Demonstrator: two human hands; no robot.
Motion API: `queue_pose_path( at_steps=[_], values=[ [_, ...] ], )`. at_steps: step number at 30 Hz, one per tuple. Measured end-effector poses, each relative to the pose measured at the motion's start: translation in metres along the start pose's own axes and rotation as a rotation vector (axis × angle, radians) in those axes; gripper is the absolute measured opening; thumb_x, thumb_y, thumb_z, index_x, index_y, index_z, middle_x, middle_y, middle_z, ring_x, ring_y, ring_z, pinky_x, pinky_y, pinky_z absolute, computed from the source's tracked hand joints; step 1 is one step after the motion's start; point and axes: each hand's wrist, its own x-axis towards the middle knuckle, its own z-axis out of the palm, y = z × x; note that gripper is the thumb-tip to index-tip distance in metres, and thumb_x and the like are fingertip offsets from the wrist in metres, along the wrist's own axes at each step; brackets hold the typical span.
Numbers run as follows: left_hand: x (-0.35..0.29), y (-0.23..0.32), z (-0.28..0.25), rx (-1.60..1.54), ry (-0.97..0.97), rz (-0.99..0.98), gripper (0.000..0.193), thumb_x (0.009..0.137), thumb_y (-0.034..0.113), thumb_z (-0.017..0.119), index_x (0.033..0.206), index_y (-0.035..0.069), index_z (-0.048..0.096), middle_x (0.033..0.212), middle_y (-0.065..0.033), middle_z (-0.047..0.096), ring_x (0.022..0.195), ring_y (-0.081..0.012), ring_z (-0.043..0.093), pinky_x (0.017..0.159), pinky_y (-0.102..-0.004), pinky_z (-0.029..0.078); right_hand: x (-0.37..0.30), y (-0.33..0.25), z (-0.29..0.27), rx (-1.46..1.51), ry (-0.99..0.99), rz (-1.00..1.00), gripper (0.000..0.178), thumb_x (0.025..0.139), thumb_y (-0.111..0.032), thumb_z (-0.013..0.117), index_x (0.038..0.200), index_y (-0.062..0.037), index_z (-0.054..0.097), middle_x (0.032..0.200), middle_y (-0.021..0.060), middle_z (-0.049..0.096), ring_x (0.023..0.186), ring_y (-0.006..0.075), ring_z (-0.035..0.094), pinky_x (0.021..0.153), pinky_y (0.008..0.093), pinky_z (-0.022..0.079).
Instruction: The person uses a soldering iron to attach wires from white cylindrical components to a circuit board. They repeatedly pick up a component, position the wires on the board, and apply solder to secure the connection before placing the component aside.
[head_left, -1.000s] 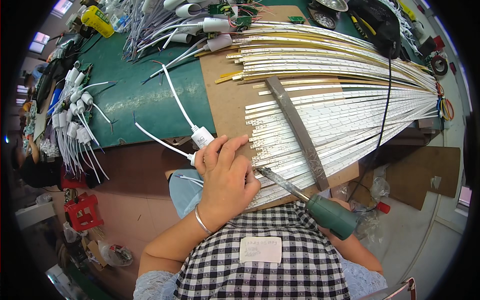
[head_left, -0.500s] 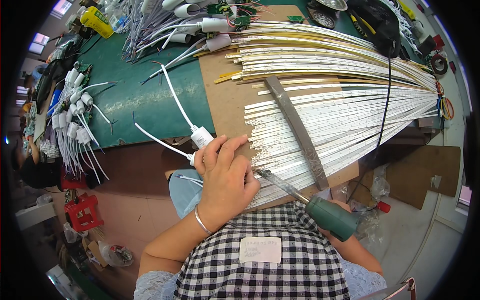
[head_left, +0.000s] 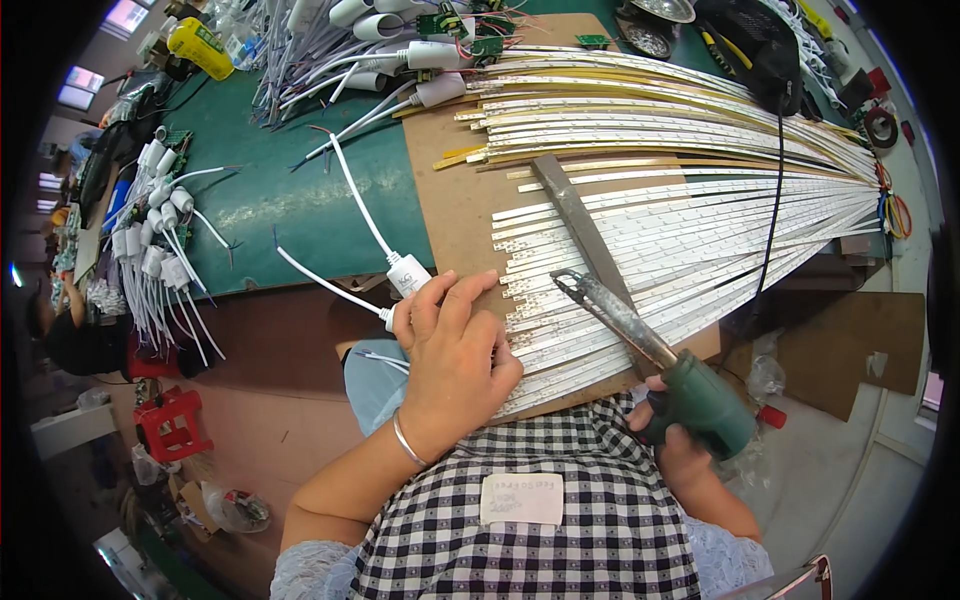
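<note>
Right fingers (head_left: 640, 415) grasp one green soldering gun (head_left: 712, 405) — left fingers (head_left: 427, 308) curl by two white connectors (head_left: 407, 275), grip hidden, cannot tell.

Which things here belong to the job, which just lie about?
Apparently the job's:
- green soldering gun in right hand
- flat white strips
- grey bar across them
- white plastic cylinder near left hand

Seemingly lying about:
- yellow plastic bottle
- red plastic stool

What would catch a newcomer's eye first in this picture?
Probably the great fan of white strips spread across the right of the bench, under a dark bar. Next, the green-handled soldering tool in the right hand, tip above the strips, while the left hand is at their left ends. A yellow bottle stands out at upper left.
</note>
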Motion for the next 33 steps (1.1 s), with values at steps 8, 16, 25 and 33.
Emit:
queue_pose_path(
  at_steps=[8,16,25,33],
  values=[
    [0.0,0.002,0.0,0.026,0.0,-0.004,0.013,0.063,0.005,0.065,0.071,0.01,0.055,0.129,-0.0088,0.054,0.124,-0.0354,0.039,0.103,-0.0485,0.021,-0.004,0.006,-0.005,-0.014,-0.04,-0.001,0.067,0.088,-0.047,0.064,0.125,0.0066,0.048,0.081,0.0116,0.062,0.076,0.0193,0.062,0.075,0.032,0.051],
    [-0.001,0.003,-0.001,0.063,0.001,-0.002,0.013,0.064,0.006,0.065,0.071,0.01,0.056,0.13,-0.0095,0.053,0.125,-0.0358,0.038,0.104,-0.0483,0.021,-0.002,0.006,-0.008,-0.046,-0.064,-0.037,0.066,0.09,-0.047,0.061,0.126,0.0065,0.048,0.081,0.0111,0.062,0.076,0.0184,0.061,0.075,0.0314,0.051],
    [0.001,0.004,-0.016,-0.031,-0.031,-0.015,0.016,0.068,0.007,0.067,0.083,0.009,0.061,0.128,-0.0103,0.054,0.125,-0.0356,0.039,0.101,-0.0463,0.027,-0.006,0.011,-0.013,-0.052,-0.087,-0.044,0.066,0.09,-0.046,0.063,0.127,0.0057,0.049,0.086,0.0098,0.062,0.078,0.0172,0.061,0.075,0.0314,0.051],
    [0.013,-0.048,-0.072,-0.056,-0.088,0.52,0.025,0.072,0.006,0.072,0.095,0.016,0.068,0.106,-0.0009,0.062,0.094,-0.0226,0.057,0.083,-0.0365,0.045,-0.008,0.011,-0.012,-0.009,-0.042,-0.025,0.067,0.09,-0.047,0.063,0.128,0.0067,0.048,0.087,0.0099,0.062,0.077,0.0167,0.061,0.075,0.0306,0.051]
  ],
)
